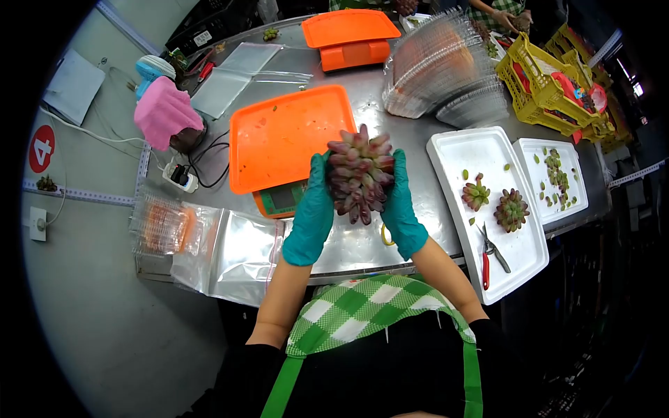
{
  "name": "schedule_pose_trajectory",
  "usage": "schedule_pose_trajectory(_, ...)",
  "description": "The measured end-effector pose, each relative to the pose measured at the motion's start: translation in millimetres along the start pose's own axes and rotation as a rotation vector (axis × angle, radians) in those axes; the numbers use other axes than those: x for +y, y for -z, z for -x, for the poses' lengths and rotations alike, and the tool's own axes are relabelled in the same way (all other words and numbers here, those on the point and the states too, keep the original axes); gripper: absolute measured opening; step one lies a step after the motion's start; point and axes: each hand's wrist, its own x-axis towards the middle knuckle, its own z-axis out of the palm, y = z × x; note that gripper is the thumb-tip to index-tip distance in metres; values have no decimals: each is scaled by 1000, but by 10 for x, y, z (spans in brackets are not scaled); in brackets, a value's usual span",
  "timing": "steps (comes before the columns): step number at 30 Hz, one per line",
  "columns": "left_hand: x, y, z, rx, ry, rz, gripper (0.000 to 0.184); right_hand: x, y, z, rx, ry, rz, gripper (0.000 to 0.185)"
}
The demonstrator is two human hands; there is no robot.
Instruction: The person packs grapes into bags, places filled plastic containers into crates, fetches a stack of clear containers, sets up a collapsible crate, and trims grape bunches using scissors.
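Between my two teal-gloved hands is a large reddish-purple succulent with plump, pointed leaves. My left hand presses on its left side and my right hand on its right, so both hold it over the metal table. Just left of the plant lies the orange tray of a weighing scale, its display partly showing below. On the right, a white foam tray carries a small green-pink succulent, a darker succulent rosette and red-handled pruning shears.
A second foam tray with succulent pieces stands farther right. Stacked clear plastic clamshells and yellow crates are at the back right. Another orange scale is at the back. Clear bags lie front left. Two people's parts show at the far side.
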Motion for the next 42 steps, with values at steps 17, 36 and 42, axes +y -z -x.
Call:
schedule_pose_trajectory(17, 151, 455, 112, 125, -271, -451, 52, 59, -146, -309, -247, -56, -465, 59)
schedule_pose_trajectory(36, 57, 614, 42, 76, -229, -346, 85, 348, -316, -521, -259, -115, -228, 69)
schedule_pose_trajectory(42, -48, 612, 149, 85, -139, 66, 84, 59, -200, -343, -43, 61, 387, 58)
